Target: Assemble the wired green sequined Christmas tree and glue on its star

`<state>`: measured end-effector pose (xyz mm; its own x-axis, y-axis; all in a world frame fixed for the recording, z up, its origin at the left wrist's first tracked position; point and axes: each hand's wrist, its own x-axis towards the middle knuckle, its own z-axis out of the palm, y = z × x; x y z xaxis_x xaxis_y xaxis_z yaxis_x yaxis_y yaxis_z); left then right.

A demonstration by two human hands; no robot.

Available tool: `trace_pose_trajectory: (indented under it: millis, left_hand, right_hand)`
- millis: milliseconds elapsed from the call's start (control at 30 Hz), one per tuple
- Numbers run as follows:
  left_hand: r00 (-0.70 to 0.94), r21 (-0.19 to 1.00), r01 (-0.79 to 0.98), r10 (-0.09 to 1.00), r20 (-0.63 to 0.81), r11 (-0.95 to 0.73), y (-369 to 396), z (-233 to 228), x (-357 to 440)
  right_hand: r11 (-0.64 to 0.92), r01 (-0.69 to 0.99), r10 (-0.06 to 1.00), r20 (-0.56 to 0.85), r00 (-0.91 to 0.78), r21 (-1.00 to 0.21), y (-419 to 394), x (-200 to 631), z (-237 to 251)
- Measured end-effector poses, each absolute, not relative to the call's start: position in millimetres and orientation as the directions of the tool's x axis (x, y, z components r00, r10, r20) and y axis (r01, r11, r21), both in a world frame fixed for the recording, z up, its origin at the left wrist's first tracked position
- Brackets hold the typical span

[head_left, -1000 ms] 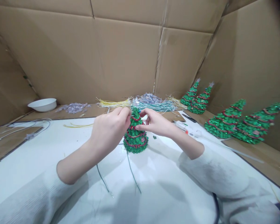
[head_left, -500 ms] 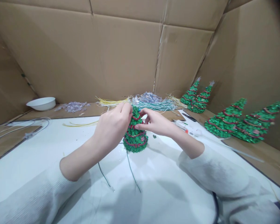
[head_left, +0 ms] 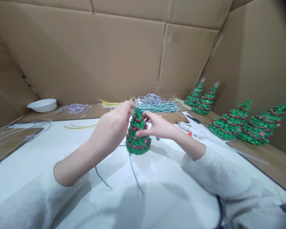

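A small green Christmas tree (head_left: 138, 144) with red garland stands on the white table in front of me. My right hand (head_left: 154, 125) grips its right side, thumb across the front and fingers behind. At the upper left of the tree, my left hand (head_left: 112, 127) has its fingers pinched beside the tip; what they hold is hidden. One green wire (head_left: 134, 173) runs from the tree's base toward me. Another green wire (head_left: 101, 178) with a clear end comes out from under my left forearm.
Several finished trees (head_left: 231, 121) stand at the right. Bundles of coloured wires (head_left: 157, 106) lie at the back, with clear plastic pieces (head_left: 75, 108) and a white bowl (head_left: 42, 105) farther left. A glue gun (head_left: 188, 128) lies beyond my right forearm. Cardboard walls (head_left: 128, 57) enclose the table.
My left hand has shifted slightly left, uncovering more of the tree's top. The wire under my left forearm has shifted left too. My right hand stays on the tree, its thumb slightly lower.
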<state>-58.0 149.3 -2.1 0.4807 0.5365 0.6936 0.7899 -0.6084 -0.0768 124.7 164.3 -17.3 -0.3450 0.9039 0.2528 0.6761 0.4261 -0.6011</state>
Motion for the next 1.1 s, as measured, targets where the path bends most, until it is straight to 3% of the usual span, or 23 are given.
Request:
trace_pose_trajectory:
  millis: [167, 400, 533, 667, 867, 1100]
  left_hand:
    - [0.512, -0.117, 0.777, 0.513, 0.690, -0.618, 154, -8, -56]
    - [0.438, -0.042, 0.872, 0.738, 0.513, -0.488, 144, 5, -62]
    - [0.428, -0.003, 0.881, 0.793, 0.434, -0.474, 138, 15, -67]
    - [0.411, 0.043, 0.875, 0.787, 0.460, -0.483, 136, 20, -69]
    - [0.395, -0.030, 0.884, 0.709, 0.585, -0.467, 142, 14, -60]
    - [0.459, -0.058, 0.865, 0.738, 0.495, -0.499, 144, 10, -56]
  right_hand:
    - [0.429, 0.686, 0.901, 0.221, -0.374, -0.588, 164, 121, -20]
    - [0.412, 0.686, 0.908, 0.203, -0.368, -0.600, 163, 123, -19]
    - [0.414, 0.693, 0.907, 0.202, -0.370, -0.590, 163, 122, -20]
    - [0.408, 0.710, 0.910, 0.197, -0.364, -0.574, 163, 122, -20]
    - [0.415, 0.707, 0.907, 0.200, -0.371, -0.572, 162, 120, -19]
    - [0.397, 0.718, 0.915, 0.187, -0.357, -0.572, 161, 119, -18]
